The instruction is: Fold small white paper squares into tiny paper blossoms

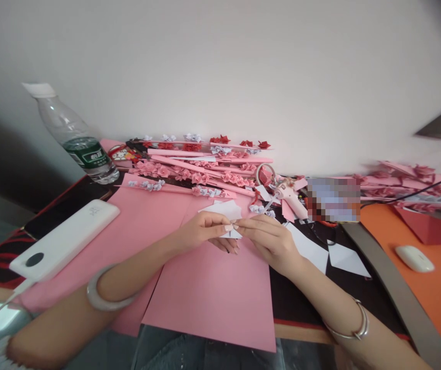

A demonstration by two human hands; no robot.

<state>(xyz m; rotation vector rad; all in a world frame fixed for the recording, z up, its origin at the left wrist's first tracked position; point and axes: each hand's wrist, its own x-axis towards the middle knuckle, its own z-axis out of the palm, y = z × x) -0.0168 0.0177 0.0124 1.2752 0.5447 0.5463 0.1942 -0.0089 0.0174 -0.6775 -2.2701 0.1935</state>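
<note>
Between my two hands is a small piece of white paper (232, 234), partly covered by fingers. My left hand (205, 229) pinches its left side between thumb and fingers. My right hand (268, 237) is closed on its right edge, the fingertips close to the left thumb. Both hands are above a large pink paper sheet (212, 295). Just behind them, more white paper (226, 207) lies on the pink sheets. Folds in the held piece are too small to make out fully.
Pink paper stems with folded flowers (200, 174) lie along the wall. A glue gun (291, 199) and tape roll (264, 174) are behind my right hand. A water bottle (85, 146) and white power bank (66, 239) are left; an earbud case (415, 258) rests on orange paper right.
</note>
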